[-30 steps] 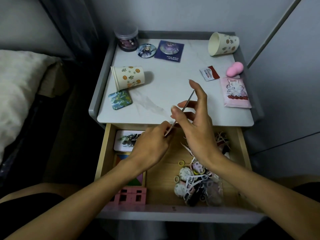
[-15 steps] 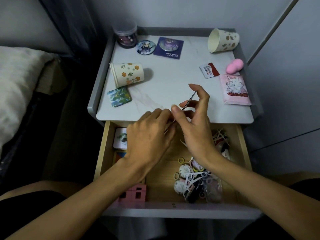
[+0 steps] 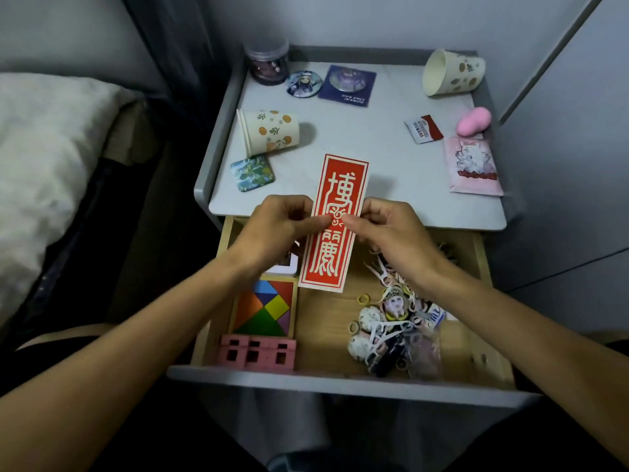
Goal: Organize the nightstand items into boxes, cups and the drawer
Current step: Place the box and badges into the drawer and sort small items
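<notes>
- Nightstand top: jar at the back left, badge and blue card beside it.
- Two paper cups on their sides: one at the left, one at the back right.
- Square magnet near the left cup.
- Right side: sachet, pink sponge, pink packet.

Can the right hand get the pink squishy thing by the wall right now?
Probably not yet. The right hand and the left hand are both pinching the red card. The path over the tabletop to the pink squishy toy looks free once it lets go.
</notes>
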Tool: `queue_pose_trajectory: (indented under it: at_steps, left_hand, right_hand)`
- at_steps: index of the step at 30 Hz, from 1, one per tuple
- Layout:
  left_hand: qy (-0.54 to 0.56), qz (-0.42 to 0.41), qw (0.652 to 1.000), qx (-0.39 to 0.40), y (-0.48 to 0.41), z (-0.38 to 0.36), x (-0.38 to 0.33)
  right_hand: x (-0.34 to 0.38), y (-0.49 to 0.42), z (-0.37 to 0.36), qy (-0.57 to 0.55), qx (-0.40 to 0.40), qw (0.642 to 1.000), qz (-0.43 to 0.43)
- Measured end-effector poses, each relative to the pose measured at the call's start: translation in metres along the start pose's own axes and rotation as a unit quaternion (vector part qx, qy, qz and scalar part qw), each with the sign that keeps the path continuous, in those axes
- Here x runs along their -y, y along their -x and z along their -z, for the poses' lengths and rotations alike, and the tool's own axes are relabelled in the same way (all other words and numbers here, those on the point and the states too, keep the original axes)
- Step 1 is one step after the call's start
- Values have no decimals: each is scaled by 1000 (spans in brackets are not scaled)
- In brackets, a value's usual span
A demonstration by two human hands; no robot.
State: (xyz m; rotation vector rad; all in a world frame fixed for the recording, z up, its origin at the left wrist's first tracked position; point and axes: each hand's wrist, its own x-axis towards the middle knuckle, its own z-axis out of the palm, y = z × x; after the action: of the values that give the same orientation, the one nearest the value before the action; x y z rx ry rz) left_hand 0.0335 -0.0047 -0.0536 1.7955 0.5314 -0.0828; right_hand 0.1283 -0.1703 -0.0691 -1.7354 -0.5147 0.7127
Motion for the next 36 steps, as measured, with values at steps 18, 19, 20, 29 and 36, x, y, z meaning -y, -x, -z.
queue_pose_trajectory:
  at_steps: [18,19,20,29,36]
  left_hand:
    - [-577,50,810,-92,21,38,50]
    - [-583,45,806,-93,22,37,49]
    - [-586,39,804,-93,21,36,49]
    - [-607,27,790,-85,15,33,50]
    - [-614,23,783,-95,12,29,48]
  right_hand:
    - [-102,4,-52,145,35,960,-237]
    - [-101,2,-56,131,37,960,-245]
    - [-101,-2,-59,121,38,960,-251]
    - [-98,-24,-65,121,30,960,-250]
    - [-100,-26,-71,212,12,959,-187]
